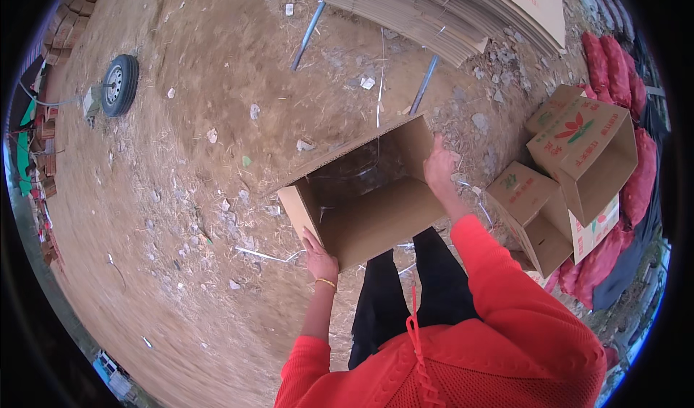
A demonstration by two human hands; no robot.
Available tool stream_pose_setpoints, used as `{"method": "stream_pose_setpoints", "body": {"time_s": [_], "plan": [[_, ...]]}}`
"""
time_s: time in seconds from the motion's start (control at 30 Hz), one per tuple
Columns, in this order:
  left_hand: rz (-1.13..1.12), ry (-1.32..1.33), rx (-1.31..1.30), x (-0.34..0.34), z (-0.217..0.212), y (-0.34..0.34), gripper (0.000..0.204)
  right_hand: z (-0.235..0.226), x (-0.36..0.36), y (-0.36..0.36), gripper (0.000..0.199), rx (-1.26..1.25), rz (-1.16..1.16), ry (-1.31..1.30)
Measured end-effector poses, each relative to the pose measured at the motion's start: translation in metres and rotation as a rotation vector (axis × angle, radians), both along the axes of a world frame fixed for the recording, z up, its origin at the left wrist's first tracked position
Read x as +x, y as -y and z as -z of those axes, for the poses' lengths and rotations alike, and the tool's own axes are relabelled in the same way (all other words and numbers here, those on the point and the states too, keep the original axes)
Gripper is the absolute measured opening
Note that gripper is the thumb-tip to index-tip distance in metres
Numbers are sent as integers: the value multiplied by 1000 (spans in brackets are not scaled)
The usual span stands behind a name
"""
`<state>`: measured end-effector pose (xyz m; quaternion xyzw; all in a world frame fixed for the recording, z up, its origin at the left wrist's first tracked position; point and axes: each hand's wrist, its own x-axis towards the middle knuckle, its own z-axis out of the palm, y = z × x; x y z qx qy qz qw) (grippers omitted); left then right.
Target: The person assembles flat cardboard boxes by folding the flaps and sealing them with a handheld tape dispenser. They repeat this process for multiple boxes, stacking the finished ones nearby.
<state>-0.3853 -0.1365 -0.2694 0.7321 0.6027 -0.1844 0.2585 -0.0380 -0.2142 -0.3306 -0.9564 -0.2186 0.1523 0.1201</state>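
A brown cardboard box (383, 223) is held out in front of my legs, its opening facing up toward me. Its inside lies in shadow, and I cannot tell whether the bottom is closed. My left hand (320, 258) grips the near left corner, fingers on the outer left wall. At the right wall, my right hand (439, 166) holds the edge, with the index finger stretched along it and the other fingers partly hidden.
Open printed cardboard boxes (585, 144) stand piled at the right, beside full red mesh sacks (618, 68). Flattened cardboard sheets (405, 6) are stacked at the far side, near blue metal bars (309, 35). A wheel (120, 85) stands at the left. Scraps litter the dirt ground (195, 119).
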Motion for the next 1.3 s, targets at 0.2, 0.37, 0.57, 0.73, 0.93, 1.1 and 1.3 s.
{"method": "stream_pose_setpoints", "body": {"time_s": [0.2,0.37,0.57,0.73,0.93,1.1,1.3], "plan": [[83,-117,-42,-5,12,3,101,-24,-25,-12,40,-61,41,-45],[200,-437,13,28,31,8,105,-8,-8,-2,44,15,15,-134],[244,-357,105,6,46,2,110,-5,-10,90,61,373,93,-373],[226,-332,33,12,36,2,112,-12,-58,155,67,172,455,-680],[271,-333,113,7,39,11,112,-18,-63,137,68,66,143,-655],[309,-409,58,11,46,10,113,-3,-82,124,84,-371,-326,-76],[380,-469,73,10,39,5,115,-36,-76,95,82,235,-359,-351]]}}
